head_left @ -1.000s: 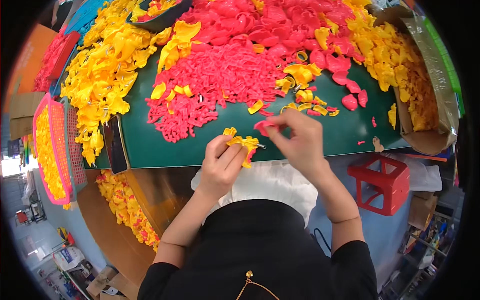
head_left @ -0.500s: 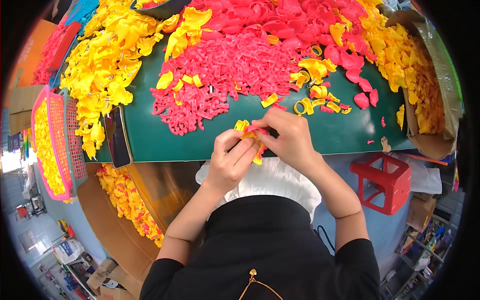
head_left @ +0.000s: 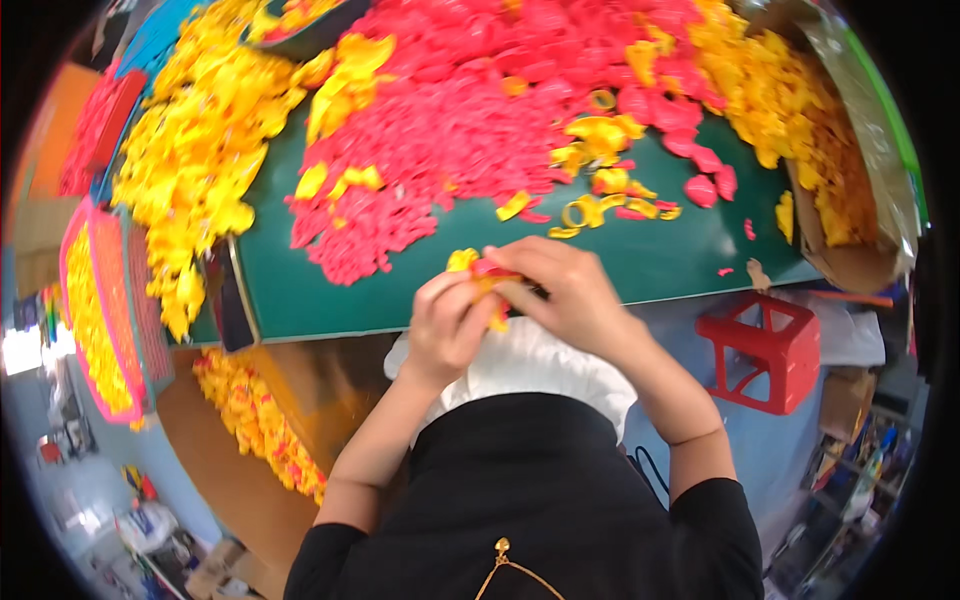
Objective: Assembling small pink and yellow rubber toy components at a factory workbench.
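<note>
Near the front edge of the green tabletop, my two hands meet over a small yellow and red plastic piece (head_left: pixel 463 260). My left hand (head_left: pixel 442 325) is closed with bent fingers round its lower side. From the right, my right hand (head_left: pixel 568 292) pinches the red part at the top; fingers partly hide how the colours join, and motion blurs them. Just beyond the hands spreads a heap of small pinkish-red strips (head_left: pixel 450 140). Yellow bands and a yellow ring (head_left: pixel 573 214) lie scattered to its right.
Red curved shells (head_left: pixel 520 45) pile up behind, and yellow shells (head_left: pixel 195 130) heap at the left. A phone (head_left: pixel 232 300) lies by the left front edge, beside a pink basket (head_left: pixel 72 290). An open carton (head_left: pixel 875 235) stands right. Below are a red stool (head_left: pixel 785 350) and a filled carton (head_left: pixel 215 480).
The view has tilted slightly, so the tabletop appears shifted and blurred. Both hands stay together on the yellow and red piece, with the right fingers slightly shifted over it.
</note>
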Available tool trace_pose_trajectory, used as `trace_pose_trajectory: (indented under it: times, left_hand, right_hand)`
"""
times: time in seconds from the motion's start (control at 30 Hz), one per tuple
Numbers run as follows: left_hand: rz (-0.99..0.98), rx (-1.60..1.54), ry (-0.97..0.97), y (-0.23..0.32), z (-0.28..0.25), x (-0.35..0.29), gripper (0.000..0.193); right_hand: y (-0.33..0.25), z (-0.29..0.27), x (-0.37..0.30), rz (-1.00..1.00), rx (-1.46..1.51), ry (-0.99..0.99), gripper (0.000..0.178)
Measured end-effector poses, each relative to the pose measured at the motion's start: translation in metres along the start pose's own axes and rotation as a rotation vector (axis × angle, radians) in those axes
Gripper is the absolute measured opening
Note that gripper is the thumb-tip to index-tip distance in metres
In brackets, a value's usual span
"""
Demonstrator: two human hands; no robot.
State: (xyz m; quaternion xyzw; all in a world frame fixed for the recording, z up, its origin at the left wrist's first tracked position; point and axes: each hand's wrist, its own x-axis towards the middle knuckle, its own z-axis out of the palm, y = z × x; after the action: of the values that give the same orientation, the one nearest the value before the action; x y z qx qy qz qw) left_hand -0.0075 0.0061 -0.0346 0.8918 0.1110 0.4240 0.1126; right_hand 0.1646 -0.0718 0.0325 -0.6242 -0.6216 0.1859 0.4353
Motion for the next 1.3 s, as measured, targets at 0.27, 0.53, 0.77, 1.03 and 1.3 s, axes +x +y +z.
trace_pose_trajectory:
  times: [0.27,0.53,0.77,1.03,1.3]
  left_hand:
    - [-1.163,-1.557,-0.126,0.040,-0.047,0.043,0.106]
    - [-1.307,-2.332,-0.308,0.037,-0.022,0.035,0.051]
    - [-1.335,-2.235,-0.203,0.028,-0.026,0.032,0.049]
    - [-1.186,-2.217,-0.210,0.029,-0.024,0.036,0.052]
    - [-1.150,-2.061,-0.154,0.026,-0.020,0.042,0.080]
  right_hand:
    - [-0.009,-0.034,-0.004,-0.166,0.173,-0.003,0.028]
    - [0.039,-0.126,0.008,0.148,0.028,0.213,0.024]
    - [0.159,-0.246,-0.005,0.800,-1.264,0.370,0.027]
    - [0.118,-0.249,-0.025,0.564,-0.349,0.535,0.032]
    - [0.043,-0.137,-0.041,0.623,0.416,0.365,0.025]
